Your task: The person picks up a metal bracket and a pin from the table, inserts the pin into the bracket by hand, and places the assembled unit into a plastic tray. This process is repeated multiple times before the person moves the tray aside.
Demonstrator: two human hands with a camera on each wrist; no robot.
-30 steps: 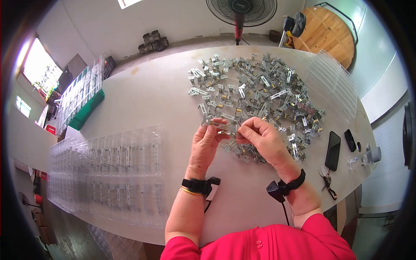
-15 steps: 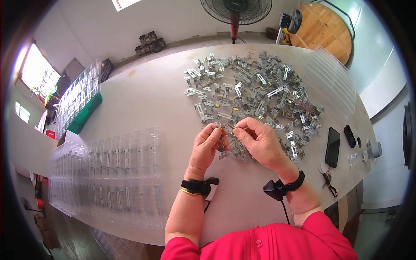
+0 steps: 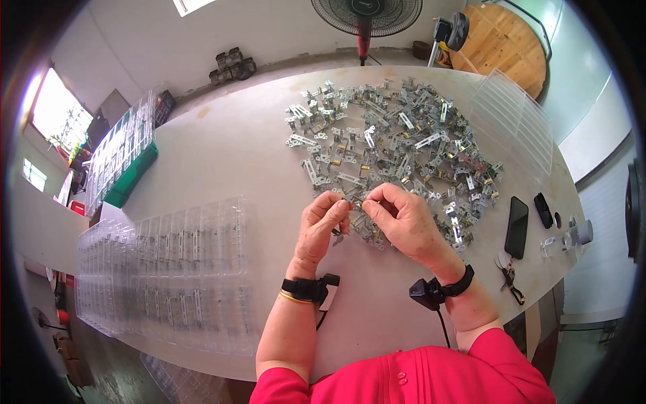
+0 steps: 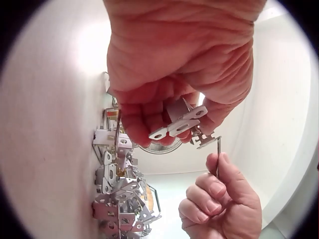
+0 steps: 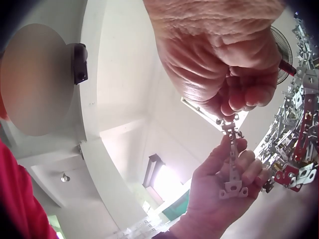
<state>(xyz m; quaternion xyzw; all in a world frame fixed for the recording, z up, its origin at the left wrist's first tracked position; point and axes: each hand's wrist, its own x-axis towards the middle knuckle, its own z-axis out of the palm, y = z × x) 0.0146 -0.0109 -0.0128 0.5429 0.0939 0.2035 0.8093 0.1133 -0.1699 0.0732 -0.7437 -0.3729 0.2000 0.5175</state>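
Observation:
My left hand (image 3: pixel 319 225) grips a silvery metal bracket (image 4: pixel 182 127) with holed tabs at one end, its long body lying along the fingers. In the right wrist view the bracket's narrow strip (image 5: pixel 233 169) runs from the palm up toward the other hand. My right hand (image 3: pixel 409 219) pinches a thin bent metal rod (image 4: pixel 219 154) between thumb and forefinger. The rod's bent end is right at the small fittings on the bracket's tip. Both hands are close together over the near edge of a pile of similar metal brackets (image 3: pixel 410 138).
Clear plastic trays (image 3: pixel 195 269) with brackets in rows lie on the left of the table (image 3: pixel 222 148). More trays rest on a green crate (image 3: pixel 134 172) at far left. At right are a divided clear tray (image 3: pixel 515 121), a phone (image 3: pixel 516 227), pliers (image 3: pixel 509 279) and a bottle (image 3: pixel 572 237).
The left hand has turned the bracket, which reached across between the hands a second ago, so it is mostly hidden in the head view. The right hand has stayed beside it, pinching.

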